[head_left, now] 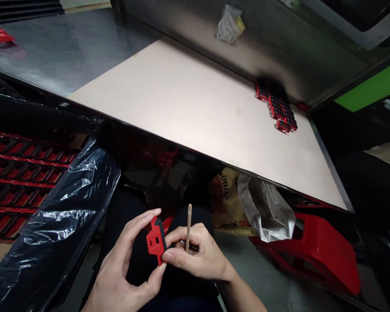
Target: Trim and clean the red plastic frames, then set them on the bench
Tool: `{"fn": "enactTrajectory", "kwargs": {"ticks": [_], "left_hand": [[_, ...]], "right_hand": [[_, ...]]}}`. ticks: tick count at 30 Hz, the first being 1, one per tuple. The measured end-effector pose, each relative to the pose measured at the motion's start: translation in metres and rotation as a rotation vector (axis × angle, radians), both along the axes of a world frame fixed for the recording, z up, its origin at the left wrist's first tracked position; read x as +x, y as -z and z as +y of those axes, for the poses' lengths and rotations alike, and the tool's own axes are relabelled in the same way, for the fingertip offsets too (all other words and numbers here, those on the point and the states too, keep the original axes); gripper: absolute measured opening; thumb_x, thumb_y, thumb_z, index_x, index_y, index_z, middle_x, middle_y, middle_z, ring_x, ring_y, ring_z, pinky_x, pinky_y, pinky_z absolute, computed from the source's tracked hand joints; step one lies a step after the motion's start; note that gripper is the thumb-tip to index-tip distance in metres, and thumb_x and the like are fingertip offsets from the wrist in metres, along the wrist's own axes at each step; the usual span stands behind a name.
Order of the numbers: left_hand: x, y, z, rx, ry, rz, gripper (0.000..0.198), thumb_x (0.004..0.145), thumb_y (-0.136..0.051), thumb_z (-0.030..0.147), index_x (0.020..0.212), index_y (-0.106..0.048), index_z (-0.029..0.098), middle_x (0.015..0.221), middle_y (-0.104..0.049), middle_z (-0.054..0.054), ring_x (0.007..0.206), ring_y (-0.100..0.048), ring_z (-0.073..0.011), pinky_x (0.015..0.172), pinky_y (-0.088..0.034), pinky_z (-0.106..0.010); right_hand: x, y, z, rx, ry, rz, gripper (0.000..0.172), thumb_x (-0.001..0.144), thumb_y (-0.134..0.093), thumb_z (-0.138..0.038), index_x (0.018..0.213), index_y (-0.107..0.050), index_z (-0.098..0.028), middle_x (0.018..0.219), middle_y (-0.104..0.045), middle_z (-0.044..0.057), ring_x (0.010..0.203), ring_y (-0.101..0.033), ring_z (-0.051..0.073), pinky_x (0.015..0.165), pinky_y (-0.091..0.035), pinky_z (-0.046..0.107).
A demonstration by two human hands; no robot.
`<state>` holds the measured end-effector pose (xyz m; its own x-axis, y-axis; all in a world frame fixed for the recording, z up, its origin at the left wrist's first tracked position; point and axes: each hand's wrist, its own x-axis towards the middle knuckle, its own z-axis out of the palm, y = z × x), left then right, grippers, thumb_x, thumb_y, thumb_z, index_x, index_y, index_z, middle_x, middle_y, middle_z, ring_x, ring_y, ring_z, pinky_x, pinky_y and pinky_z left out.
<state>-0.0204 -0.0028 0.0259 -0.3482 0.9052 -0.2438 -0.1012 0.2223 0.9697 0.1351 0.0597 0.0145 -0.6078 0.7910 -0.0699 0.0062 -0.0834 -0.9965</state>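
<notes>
Far left are trays [16, 173] of red pieces, then crinkly black plastic [61, 225]. Down low, below the table [198, 99] edge, the left hand [123, 264] pinches a red part [156, 240] between thumb and fingers. The right hand [198, 255] is closed round a thin stick [189, 227], thumb on the part. Red stool [312, 251] off right.

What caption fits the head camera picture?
Left hand and right hand pinch a red-and-black part; the right also holds a thin stick.
</notes>
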Motion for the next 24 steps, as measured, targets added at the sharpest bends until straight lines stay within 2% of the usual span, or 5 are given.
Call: {"fn": "enactTrajectory", "kwargs": {"ticks": [8,13,18,21,24], "left_hand": [[0.002,-0.001,0.006,0.023,-0.075,-0.043,0.054,0.057,-0.089,0.016,0.107,-0.080,0.033,0.123,-0.073,-0.003,0.128,-0.057,-0.0374,0.113,-0.043,-0.038],[0.001,0.004,0.002,0.030,-0.102,-0.034,0.054,0.059,-0.093,0.022,0.108,-0.076,0.036,0.120,-0.069,0.000,0.127,-0.055,-0.0328,0.112,-0.040,-0.033],[-0.010,0.006,-0.001,-0.078,0.038,0.075,0.025,0.076,-0.084,0.043,0.099,-0.078,0.038,0.118,-0.065,0.004,0.118,-0.059,-0.0246,0.101,-0.043,-0.021],[-0.014,0.007,-0.001,-0.064,0.102,0.105,0.019,0.079,-0.082,0.044,0.096,-0.076,0.039,0.116,-0.064,0.004,0.116,-0.060,-0.0235,0.097,-0.047,-0.020],[-0.015,0.009,-0.003,-0.066,0.118,0.038,0.019,0.080,-0.083,0.041,0.096,-0.074,0.037,0.120,-0.066,0.003,0.119,-0.061,-0.0246,0.099,-0.050,-0.022]], "right_hand": [[0.001,0.004,-0.001,-0.122,-0.017,-0.050,0.045,0.088,-0.069,-0.059,0.077,-0.068,-0.016,0.051,-0.042,-0.008,0.045,-0.034,0.005,0.044,-0.029,0.020],[0.008,0.002,0.008,-0.086,-0.066,-0.082,0.040,0.092,-0.065,-0.053,0.083,-0.070,-0.015,0.057,-0.046,-0.006,0.050,-0.037,0.006,0.048,-0.032,0.019],[0.018,-0.002,0.025,0.001,-0.136,-0.171,0.036,0.096,-0.059,-0.046,0.088,-0.072,-0.013,0.060,-0.049,-0.005,0.051,-0.040,0.007,0.048,-0.031,0.019],[0.020,-0.003,0.029,0.022,-0.167,-0.189,0.037,0.097,-0.056,-0.046,0.089,-0.071,-0.013,0.060,-0.050,-0.004,0.052,-0.041,0.007,0.049,-0.032,0.019],[0.018,-0.002,0.029,0.001,-0.163,-0.175,0.038,0.097,-0.056,-0.047,0.088,-0.071,-0.013,0.061,-0.049,-0.005,0.053,-0.040,0.007,0.050,-0.032,0.019]]}}
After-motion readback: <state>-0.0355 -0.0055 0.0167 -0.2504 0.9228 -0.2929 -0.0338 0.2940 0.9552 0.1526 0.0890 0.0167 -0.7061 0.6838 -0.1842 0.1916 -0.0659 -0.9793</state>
